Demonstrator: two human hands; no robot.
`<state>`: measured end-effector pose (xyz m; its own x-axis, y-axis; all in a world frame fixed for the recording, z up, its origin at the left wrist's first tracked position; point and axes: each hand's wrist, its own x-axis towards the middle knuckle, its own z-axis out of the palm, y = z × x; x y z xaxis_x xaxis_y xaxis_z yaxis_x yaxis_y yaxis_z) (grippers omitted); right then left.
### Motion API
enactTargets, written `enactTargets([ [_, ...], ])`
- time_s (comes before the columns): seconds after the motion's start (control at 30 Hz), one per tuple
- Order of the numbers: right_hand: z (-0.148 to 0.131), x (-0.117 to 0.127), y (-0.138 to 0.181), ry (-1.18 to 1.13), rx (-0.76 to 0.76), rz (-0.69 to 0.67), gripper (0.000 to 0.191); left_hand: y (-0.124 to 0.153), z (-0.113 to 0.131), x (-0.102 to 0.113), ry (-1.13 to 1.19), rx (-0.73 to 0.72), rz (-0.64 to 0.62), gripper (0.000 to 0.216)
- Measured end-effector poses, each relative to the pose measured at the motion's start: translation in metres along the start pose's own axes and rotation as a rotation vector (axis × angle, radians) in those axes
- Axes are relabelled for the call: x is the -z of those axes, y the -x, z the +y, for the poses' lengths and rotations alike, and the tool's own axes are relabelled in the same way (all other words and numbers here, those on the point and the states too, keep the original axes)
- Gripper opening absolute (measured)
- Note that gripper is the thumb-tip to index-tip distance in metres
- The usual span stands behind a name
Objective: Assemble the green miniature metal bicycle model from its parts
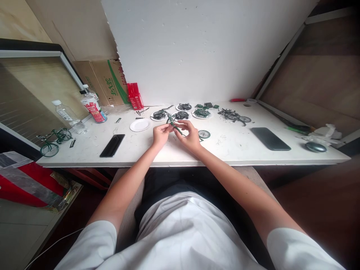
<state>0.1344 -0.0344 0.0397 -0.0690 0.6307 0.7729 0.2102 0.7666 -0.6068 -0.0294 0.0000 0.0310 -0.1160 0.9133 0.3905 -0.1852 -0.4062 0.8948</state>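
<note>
Between my two hands, above the white table (157,150), is a green model bicycle part (171,119) with thin bars. My left hand (162,134) pinches it from the left. On the other side, my right hand (189,134) grips it between thumb and fingers. Fingers hide much of the part, so its exact shape does not show. Just right of my right hand lies a green piece with a spoked wheel (204,134). Behind my hands stand small white plates holding dark bicycle parts (184,107) and green parts (201,112).
An assembled green model bicycle (54,140) stands at the left edge. A phone (112,145), a bare white plate (140,125) and bottles (93,107) are also left. Loose dark parts (234,116), a dark slab (270,138) and a computer mouse (315,147) lie right. A white panel (197,48) rises behind.
</note>
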Motion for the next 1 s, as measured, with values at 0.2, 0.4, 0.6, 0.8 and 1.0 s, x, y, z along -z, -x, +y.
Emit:
enactTargets([
  [0.2, 0.0050, 0.0001, -0.0004, 0.046, -0.002, 0.005, 0.033, 0.0009, -0.0014, -0.0017, -0.006, -0.013, -0.005, 0.036],
  [0.4, 0.0088, -0.0012, 0.0005, 0.052, 0.003, 0.016, 0.024, 0.0002, -0.0056, 0.0021, -0.078, -0.087, 0.009, 0.032],
  [0.6, 0.0077, -0.0016, 0.0002, 0.018, -0.056, 0.017, 0.032, -0.0008, -0.0061, 0.0063, -0.181, -0.109, 0.064, 0.027],
  [0.8, 0.0053, -0.0031, -0.0005, 0.005, -0.099, 0.036, 0.031, 0.0002, -0.0047, 0.0060, -0.209, -0.130, 0.062, 0.025],
  [1.0, 0.0049, -0.0012, -0.0019, 0.007, -0.097, 0.013, 0.030, -0.0003, -0.0095, 0.0053, -0.165, -0.102, 0.069, 0.032],
])
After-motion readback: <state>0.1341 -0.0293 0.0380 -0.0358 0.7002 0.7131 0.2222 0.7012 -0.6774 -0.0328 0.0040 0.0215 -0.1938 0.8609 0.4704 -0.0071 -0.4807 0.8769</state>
